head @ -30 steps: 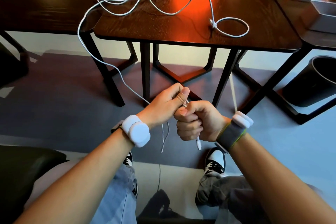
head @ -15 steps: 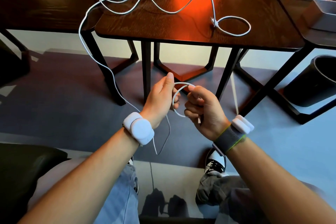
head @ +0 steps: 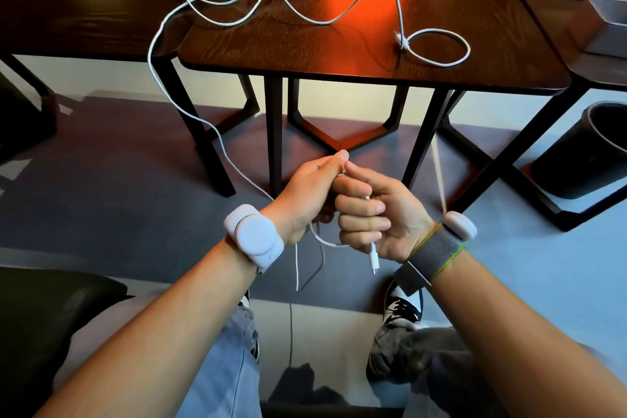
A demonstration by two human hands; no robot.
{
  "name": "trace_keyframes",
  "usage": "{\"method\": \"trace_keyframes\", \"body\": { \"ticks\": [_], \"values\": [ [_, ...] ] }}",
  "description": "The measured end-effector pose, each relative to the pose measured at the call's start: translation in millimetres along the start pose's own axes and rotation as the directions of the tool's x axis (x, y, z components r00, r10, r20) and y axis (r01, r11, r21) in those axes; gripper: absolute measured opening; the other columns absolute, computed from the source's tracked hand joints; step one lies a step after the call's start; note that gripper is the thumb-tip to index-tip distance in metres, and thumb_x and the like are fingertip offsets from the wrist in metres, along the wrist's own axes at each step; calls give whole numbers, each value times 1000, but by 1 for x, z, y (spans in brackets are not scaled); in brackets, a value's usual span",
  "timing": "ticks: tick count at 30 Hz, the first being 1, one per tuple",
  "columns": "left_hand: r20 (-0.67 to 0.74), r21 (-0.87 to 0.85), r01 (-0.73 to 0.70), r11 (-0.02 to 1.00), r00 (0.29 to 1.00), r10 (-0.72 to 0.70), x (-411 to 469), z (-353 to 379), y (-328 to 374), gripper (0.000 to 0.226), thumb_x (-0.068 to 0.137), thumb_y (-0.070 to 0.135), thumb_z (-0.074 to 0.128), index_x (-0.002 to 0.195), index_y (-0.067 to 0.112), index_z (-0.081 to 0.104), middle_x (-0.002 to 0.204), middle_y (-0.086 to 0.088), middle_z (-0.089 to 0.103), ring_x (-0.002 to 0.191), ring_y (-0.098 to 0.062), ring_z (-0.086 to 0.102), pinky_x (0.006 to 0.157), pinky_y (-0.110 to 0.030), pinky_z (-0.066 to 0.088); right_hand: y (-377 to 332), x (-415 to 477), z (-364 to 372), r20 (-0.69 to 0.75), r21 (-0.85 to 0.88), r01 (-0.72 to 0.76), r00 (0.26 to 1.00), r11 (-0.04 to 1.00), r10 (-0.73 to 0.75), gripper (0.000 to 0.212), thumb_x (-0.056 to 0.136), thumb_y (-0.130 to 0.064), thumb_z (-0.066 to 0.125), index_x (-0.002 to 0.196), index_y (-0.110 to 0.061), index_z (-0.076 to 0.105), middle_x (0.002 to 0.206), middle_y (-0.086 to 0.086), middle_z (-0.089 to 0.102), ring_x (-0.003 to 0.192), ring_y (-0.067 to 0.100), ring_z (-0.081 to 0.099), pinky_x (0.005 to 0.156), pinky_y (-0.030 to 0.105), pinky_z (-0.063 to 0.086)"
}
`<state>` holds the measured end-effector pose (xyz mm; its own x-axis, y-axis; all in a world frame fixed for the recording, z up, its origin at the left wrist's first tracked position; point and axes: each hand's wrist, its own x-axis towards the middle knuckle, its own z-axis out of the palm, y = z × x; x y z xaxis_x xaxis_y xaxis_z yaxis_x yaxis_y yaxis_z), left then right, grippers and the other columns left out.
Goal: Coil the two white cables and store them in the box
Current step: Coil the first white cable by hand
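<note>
1. Coiling the first white cable point(head: 150, 54) in the air below the table point(head: 339, 54). The left hand point(head: 302, 197) is fisted round the gathered turns. The right hand point(head: 380, 217) is curled tight on the plug end, with the connector point(head: 374, 260) dangling beneath.
2. Most of this cable trails over the table edge into a tangle. The second white cable point(head: 441, 44) lies looped on top. The box point(head: 607, 41) sits far right.
3. Judgement: feed equal loops into the left fist and draw slack gently, so the tangle neither snags nor drags its neighbour.
</note>
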<state>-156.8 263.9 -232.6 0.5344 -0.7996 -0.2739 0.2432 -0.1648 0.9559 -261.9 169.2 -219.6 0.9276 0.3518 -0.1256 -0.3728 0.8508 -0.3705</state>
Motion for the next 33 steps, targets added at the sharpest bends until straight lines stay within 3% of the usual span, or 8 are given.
{"method": "trace_keyframes", "body": {
  "ticks": [4,9,13,16,21,24,28,33],
  "values": [
    [-119,-118,135,984,982,-149,6,3,-7,45,102,37,47,60,21,52,42,5,38,35,-9,32,44,-17,23,-1,3,3,7,150,219,975,964,-223,39,105,-39,24,70,-24,31,51,-10,20,40,6,11,44,21,11],
    [9,301,269,915,959,-285,1,9,-16,43,102,34,39,62,19,45,40,9,31,32,-9,21,40,-13,14,-12,2,-8,-271,215,606,790,765,-550,36,105,-37,31,75,-20,41,56,-9,27,49,8,24,58,20,24],
    [181,648,12,762,969,-169,-10,16,-19,48,103,33,40,60,19,56,38,10,48,37,-4,42,44,-22,32,-20,8,-20,-509,-239,711,489,662,-709,38,106,-37,31,75,-18,42,55,-6,29,46,10,25,52,23,30],
    [218,816,-151,558,974,-56,-13,14,-16,47,99,39,41,61,18,57,64,-1,67,67,-17,62,64,-29,46,-23,14,-28,-466,-744,330,367,581,-805,38,106,-29,30,71,-18,40,52,-5,32,43,10,30,48,26,35],
    [95,875,-161,457,982,164,-12,-9,7,38,79,53,27,62,30,52,67,-10,53,80,-39,54,69,-43,47,-9,4,-24,-448,-889,-361,561,281,-696,49,105,-35,36,66,-10,50,56,7,62,44,18,59,46,23,49],
    [3,868,-203,453,914,405,-10,-25,11,30,84,41,39,63,20,43,56,-3,45,68,-32,50,60,-42,43,-1,1,-17,-510,-827,-280,737,487,-443,45,104,-40,37,72,-12,51,48,3,49,39,18,35,38,23,28],
    [45,616,-462,638,829,557,-8,-18,10,34,97,31,43,64,20,41,57,5,42,59,-17,42,58,-42,38,-3,1,-2,-299,-543,-62,946,838,-123,49,100,-50,36,65,-16,44,44,-7,24,37,9,15,36,19,11],
    [-3,159,-431,888,899,437,-9,4,-2,63,86,77,39,88,14,48,77,10,54,75,-8,55,74,-21,43,-4,-8,5,-38,-244,37,998,969,-47,40,98,-32,37,61,-17,40,43,-6,21,35,9,14,36,24,9]
  ]
}}
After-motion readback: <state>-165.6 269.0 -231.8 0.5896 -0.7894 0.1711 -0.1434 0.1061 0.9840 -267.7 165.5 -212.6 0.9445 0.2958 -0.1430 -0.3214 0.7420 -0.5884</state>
